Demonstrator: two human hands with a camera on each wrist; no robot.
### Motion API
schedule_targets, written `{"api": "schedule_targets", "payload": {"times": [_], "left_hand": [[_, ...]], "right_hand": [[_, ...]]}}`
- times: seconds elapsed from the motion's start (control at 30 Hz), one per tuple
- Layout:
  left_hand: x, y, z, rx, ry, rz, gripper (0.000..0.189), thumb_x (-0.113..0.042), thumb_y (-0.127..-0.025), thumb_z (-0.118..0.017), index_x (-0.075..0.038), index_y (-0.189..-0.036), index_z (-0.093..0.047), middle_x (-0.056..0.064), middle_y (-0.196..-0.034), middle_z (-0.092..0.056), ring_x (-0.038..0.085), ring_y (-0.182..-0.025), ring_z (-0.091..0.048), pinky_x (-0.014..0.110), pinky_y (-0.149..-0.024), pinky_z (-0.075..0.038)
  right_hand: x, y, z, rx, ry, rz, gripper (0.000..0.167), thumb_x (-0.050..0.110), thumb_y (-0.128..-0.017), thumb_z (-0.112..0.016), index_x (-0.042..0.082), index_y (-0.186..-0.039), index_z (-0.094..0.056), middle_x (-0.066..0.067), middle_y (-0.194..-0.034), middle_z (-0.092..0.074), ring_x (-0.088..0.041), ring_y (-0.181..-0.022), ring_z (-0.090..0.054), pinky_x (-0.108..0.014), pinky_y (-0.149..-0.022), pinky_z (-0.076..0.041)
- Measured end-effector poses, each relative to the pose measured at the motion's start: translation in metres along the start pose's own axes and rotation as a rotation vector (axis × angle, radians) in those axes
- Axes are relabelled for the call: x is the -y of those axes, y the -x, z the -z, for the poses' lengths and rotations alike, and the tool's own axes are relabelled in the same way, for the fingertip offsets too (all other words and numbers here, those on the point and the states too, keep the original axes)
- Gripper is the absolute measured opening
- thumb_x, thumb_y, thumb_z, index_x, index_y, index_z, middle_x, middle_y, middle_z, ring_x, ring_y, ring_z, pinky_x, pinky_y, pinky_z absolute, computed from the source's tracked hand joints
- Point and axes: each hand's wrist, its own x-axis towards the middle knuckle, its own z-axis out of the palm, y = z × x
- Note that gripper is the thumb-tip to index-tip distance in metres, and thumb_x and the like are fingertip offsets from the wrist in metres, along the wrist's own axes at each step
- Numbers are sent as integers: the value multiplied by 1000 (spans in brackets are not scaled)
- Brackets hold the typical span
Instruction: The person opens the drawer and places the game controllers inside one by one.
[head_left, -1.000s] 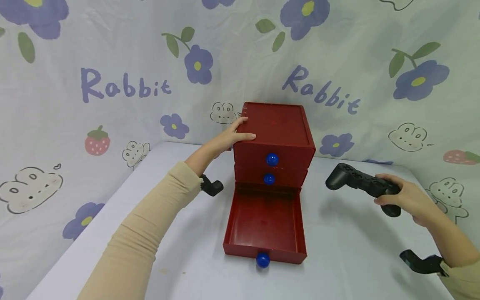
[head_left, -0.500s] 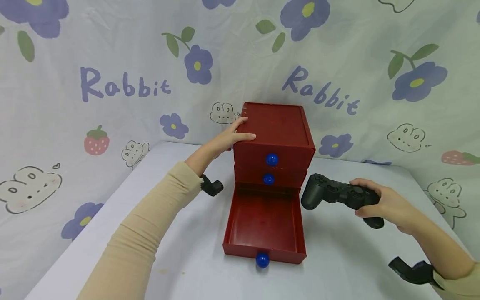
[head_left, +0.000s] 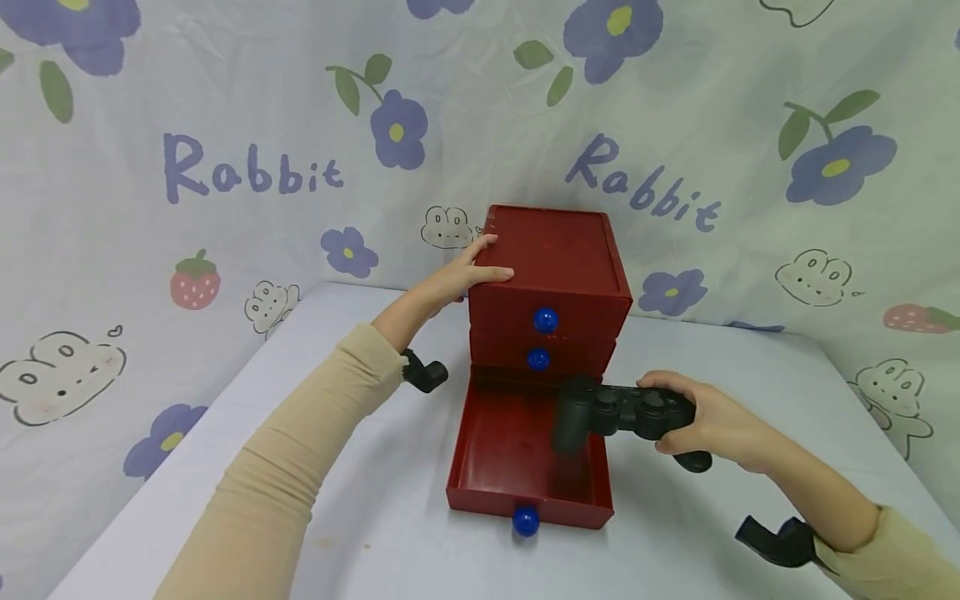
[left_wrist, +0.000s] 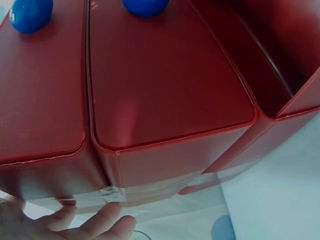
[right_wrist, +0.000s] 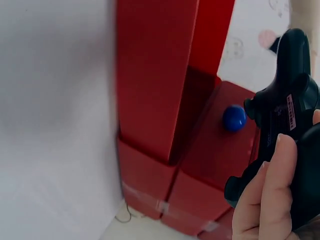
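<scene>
A red drawer cabinet (head_left: 551, 246) with blue ball knobs stands at the centre of the head view. Its bottom drawer (head_left: 498, 467) is pulled out, with the bare floor showing. My left hand (head_left: 468, 271) rests on the cabinet's top left edge, thumb on the top; in the left wrist view its fingers (left_wrist: 95, 222) lie along the side. My right hand (head_left: 708, 421) grips one end of a black game controller (head_left: 630, 410). The controller's free end hangs over the right part of the drawer. From the right wrist, the controller (right_wrist: 285, 105) shows its underside and a label.
A white table (head_left: 375, 500) bears the cabinet. Close behind hangs a patterned cloth (head_left: 255, 100) with flowers, rabbits and lettering. The two upper drawers, with their blue knobs (head_left: 545, 320), are closed. The open drawer's front knob (head_left: 526, 522) juts toward me.
My right hand has carried the controller leftward and slightly down, from beside the cabinet to over the drawer's right side. The left hand has stayed on the cabinet.
</scene>
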Motion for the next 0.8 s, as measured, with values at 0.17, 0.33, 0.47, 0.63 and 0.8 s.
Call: {"api": "schedule_targets", "payload": {"times": [0.17, 0.33, 0.47, 0.63, 0.8], "left_hand": [[0, 0, 0, -5, -2, -2, 76, -43, -84, -56, -34, -145, -12, 0, -151, -8, 26, -135, -19, 58, -101, -23], [1, 0, 0, -7, -7, 2, 76, -44, -84, -56, -34, -145, -11, 0, -152, -6, 26, -135, -18, 59, -101, -23], [1, 0, 0, -7, -9, -3, 76, -43, -84, -56, -34, -145, -11, -1, -152, -4, 26, -136, -17, 59, -101, -23], [0, 0, 0, -3, -8, -13, 76, -43, -85, -56, -34, -145, -11, -1, -152, -5, 26, -136, -17, 59, -102, -23], [0, 1, 0, -3, -8, -8, 76, -43, -85, -56, -34, -145, -11, -1, -152, -4, 26, -136, -17, 59, -102, -23]], "right_hand": [[3, -10, -10, 42, 10, 9, 67, 13, -65, -72, 7, -127, -44, -18, -112, -51, -28, -96, -51, -38, -72, -46], [7, -18, -18, 84, -9, 9, 65, 13, -64, -72, 7, -124, -46, -17, -112, -51, -28, -98, -50, -41, -75, -47], [9, -25, -25, 114, -24, 0, 65, 12, -65, -72, 7, -125, -47, -16, -114, -50, -28, -99, -49, -42, -75, -47], [12, -35, -33, 125, -2, -36, 67, 13, -64, -73, 7, -125, -47, -16, -116, -49, -29, -100, -49, -43, -75, -47], [13, -47, -43, 140, 15, -80, 68, 13, -63, -74, 7, -125, -48, -14, -112, -51, -27, -96, -50, -41, -74, -47]]}}
